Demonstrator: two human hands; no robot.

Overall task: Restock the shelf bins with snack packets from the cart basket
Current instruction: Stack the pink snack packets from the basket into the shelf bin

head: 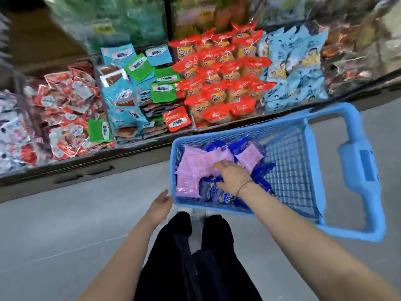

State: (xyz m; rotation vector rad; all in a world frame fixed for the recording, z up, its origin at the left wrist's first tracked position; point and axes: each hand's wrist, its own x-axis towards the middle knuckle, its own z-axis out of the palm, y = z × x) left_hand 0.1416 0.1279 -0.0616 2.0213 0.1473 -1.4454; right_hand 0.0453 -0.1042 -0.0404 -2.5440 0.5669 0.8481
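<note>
A blue plastic cart basket [312, 148] stands on the floor in front of the shelf. Pink snack packets [195, 161] and dark blue snack packets [260, 177] lie in its left half. My right hand [232, 173] is down inside the basket, resting on the packets where pink meets blue; its fingers are blurred and partly hidden. My left hand [161, 206] hangs just outside the basket's left front corner, fingers relaxed, holding nothing. The shelf bins [138, 140] beyond hold packets in red, teal, green and light blue.
The basket's thick blue handle [364, 170] sticks out to the right. A low dark shelf edge [86, 170] runs across in front of the bins. Grey floor [65, 224] spreads to the left. My dark-clothed legs [195, 257] are below the basket.
</note>
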